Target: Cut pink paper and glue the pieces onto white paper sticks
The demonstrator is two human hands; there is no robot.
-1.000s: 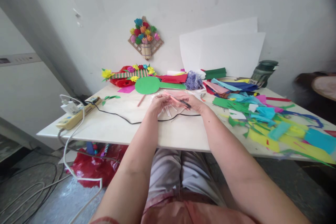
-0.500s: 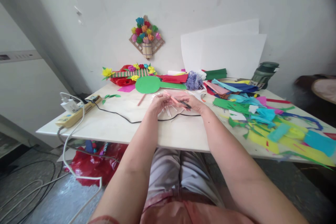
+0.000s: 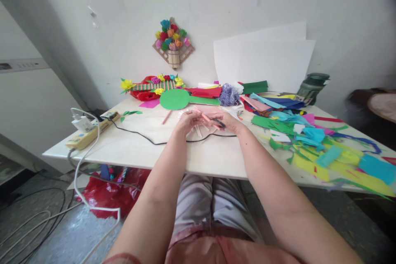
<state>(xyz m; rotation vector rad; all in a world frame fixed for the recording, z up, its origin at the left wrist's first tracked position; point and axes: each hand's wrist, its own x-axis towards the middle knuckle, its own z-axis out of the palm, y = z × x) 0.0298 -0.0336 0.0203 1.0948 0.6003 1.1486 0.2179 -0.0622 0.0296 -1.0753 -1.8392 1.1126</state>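
Above the middle of the table, my left hand (image 3: pixel 189 121) is closed on a strip of pink paper (image 3: pixel 198 112). My right hand (image 3: pixel 229 123), just to its right, is closed around dark-handled scissors (image 3: pixel 220 123). The scissors lie against the pink paper between both hands, though their blades are hard to make out. Beneath the hands, thin white strips (image 3: pixel 198 131) lie on the table, and a loose pink strip (image 3: pixel 166 117) rests further left. Behind them is a green paddle-shaped piece (image 3: pixel 175 99).
Coloured paper scraps (image 3: pixel 312 136) cover the table's right side, with a green bottle (image 3: pixel 313 87) behind. A ball of purple yarn (image 3: pixel 229 95) sits at the back. On the left are a power strip (image 3: pixel 82 140) and a black cable (image 3: pixel 145 137) crossing toward the hands.
The scissors and pink paper have shifted very slightly between my hands. Otherwise both hands stay in place.
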